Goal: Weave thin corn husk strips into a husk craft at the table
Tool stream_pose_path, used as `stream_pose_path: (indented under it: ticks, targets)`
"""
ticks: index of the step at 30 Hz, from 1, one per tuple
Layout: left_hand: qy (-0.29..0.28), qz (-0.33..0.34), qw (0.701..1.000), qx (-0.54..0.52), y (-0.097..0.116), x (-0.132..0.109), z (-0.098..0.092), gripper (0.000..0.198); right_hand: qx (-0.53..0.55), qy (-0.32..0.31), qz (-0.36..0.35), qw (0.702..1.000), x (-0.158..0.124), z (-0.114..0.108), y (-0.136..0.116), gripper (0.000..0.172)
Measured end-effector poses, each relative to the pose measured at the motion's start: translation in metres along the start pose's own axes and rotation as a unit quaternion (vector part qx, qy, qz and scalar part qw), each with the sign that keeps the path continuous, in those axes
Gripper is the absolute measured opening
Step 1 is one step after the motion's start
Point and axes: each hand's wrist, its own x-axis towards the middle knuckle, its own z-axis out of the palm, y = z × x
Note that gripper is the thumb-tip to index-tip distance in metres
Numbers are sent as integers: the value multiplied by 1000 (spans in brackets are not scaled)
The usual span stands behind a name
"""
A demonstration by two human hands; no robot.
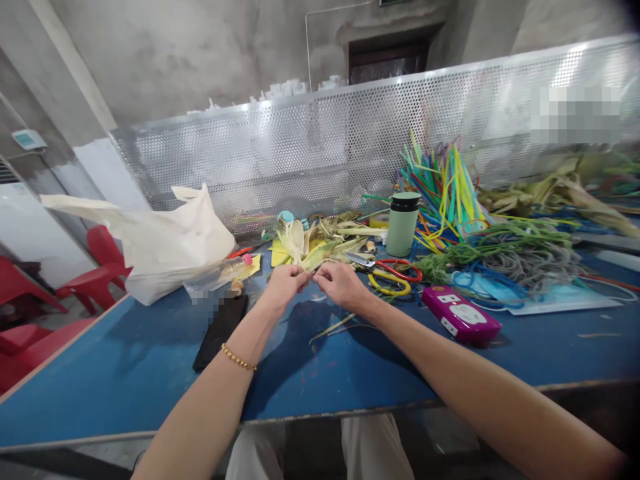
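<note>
The left hand point(286, 288) and the right hand point(341, 285) nearly meet over the bench point(100, 373), each closed in a pinch with thumb against fingers. Between them they seem to grip the near end of a pale husk point(294, 243), which rises just beyond the fingertips. Its long axis points away from the person, leaning a little left, so its free blades spread ahead of the left hand; that hand is the nearer one, while the right hand comes in from the side.

Thin strands point(327, 331) lie on the bench below the right hand. Just beyond that hand are red-handled scissors point(403, 270), blades toward the husk, with a green tumbler point(401, 227) behind them. Farther right sit a purple box point(460, 317) and a tangle of green cord point(493, 250). On the left, a dark phone point(220, 333) lies beside the left forearm, with a white bag point(170, 243) past it.

The fingers hide the exact pinch point, and I cannot tell how many pieces are held. The husk's far edge blends into the heap behind; whether the strands join it is unclear.
</note>
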Motion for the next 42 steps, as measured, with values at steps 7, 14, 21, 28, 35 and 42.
stream_pose_path:
  ticks: [7,14,21,28,35,42]
  targets:
    - [-16,-5,1000,-7,-3,2,-5,37,-6,-10,-3,1000,0,0,0,18]
    - [-21,8,1000,-4,-1,2,-9,34,11,-6,-5,1000,1,-1,1,20]
    - [-63,-12,996,-69,1,2,-11,35,25,-12,6,1000,2,7,3,24]
    - [-78,-62,981,-166,-1,6,-11,44,20,3,-15,1000,3,6,11,16]
    - [-15,-23,993,-113,-2,4,-3,24,219,-38,71,972,5,8,14,24]
    - [-15,-16,995,-94,3,0,4,23,399,48,123,908,6,11,5,31]
